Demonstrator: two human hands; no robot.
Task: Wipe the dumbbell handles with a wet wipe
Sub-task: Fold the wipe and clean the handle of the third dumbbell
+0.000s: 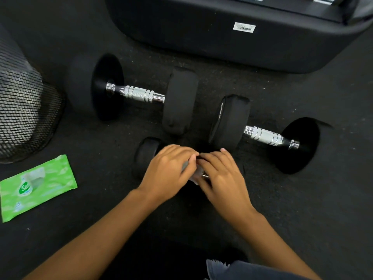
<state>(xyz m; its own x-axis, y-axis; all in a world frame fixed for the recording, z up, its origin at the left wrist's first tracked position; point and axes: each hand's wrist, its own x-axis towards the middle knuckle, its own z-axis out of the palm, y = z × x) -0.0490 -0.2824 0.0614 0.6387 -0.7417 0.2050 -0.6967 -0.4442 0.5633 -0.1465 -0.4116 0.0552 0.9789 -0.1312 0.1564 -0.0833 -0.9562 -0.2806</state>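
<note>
Three black dumbbells lie on the dark rubber floor. A small dumbbell (145, 156) lies nearest me, its handle mostly hidden under both hands. My left hand (168, 168) curls over that handle and holds a white wet wipe (193, 177) against it. My right hand (221, 175) grips the handle's right part, where a bit of chrome shows. Beyond, a large dumbbell (141, 93) lies at centre left with its knurled chrome handle bare. Another large dumbbell (264, 135) lies to the right, handle also bare.
A green wet wipe pack (36, 186) lies flat on the floor at the left. A black mesh bin (24, 110) stands behind it. A large black machine base (232, 31) with a barcode label fills the far side. My knee (242, 269) shows at the bottom.
</note>
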